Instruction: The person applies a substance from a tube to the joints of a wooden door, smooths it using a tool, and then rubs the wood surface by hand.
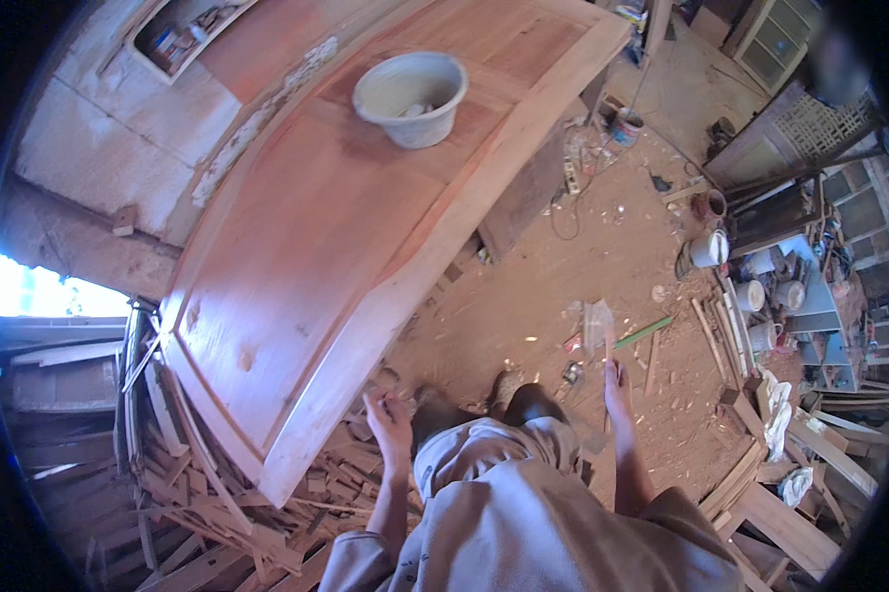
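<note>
With my right hand (618,390) closed around a flat-bladed tool (596,324) right of the panelled wooden door (306,276), and my left hand (389,419) loosely curled, contents unclear, beside its near edge, I judge this a readying step, next calling for a leftward reach.

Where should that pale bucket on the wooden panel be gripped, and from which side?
Grip the pale bucket by its rim, coming from the person's side over the near edge of the wooden panel. It stands upright, and its wall widens toward the rim, so the lip should be easiest to hook.
</note>
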`<state>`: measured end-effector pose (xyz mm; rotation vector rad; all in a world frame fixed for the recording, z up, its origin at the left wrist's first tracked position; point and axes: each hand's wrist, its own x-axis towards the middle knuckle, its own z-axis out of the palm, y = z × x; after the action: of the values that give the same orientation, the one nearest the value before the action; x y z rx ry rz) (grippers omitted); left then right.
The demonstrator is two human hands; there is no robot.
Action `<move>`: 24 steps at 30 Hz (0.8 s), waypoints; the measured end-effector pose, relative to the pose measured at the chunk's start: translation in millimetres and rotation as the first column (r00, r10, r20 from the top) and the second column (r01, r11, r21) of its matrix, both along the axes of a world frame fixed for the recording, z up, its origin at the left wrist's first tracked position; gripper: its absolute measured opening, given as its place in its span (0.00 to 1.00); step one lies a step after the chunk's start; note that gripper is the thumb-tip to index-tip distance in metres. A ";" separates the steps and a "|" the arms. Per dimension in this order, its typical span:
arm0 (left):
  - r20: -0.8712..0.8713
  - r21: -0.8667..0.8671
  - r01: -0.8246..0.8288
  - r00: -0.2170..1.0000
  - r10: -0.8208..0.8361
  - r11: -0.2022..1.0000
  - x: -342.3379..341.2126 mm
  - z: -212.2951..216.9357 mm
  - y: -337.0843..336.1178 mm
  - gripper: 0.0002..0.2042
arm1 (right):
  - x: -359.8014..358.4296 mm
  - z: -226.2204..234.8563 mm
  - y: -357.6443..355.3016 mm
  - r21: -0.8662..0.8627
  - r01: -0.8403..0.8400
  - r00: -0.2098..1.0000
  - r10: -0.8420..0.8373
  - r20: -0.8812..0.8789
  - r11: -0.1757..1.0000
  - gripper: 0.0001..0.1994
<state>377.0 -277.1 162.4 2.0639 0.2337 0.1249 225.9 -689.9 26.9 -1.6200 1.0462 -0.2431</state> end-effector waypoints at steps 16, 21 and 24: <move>-0.093 -0.043 0.541 0.835 -0.542 0.840 131.9 -15.6 -190.4 0.09 | 71.2 -20.1 -22.7 0.193 -0.045 0.979 0.082 -0.189 0.980 0.14; 0.028 -0.055 0.641 0.767 -0.641 0.766 242.3 -22.4 -278.1 0.17 | 158.6 -4.1 -116.4 0.303 0.190 0.981 -0.170 -0.091 0.934 0.14; 0.167 0.070 0.652 0.739 -0.653 0.755 338.9 12.1 -320.6 0.20 | 229.4 25.5 -173.3 0.248 0.367 0.930 -0.356 -0.091 0.896 0.15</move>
<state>716.0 -597.7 174.5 2.0080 -0.6179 -0.1226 455.3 -863.2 52.4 -1.1901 1.3538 -0.3043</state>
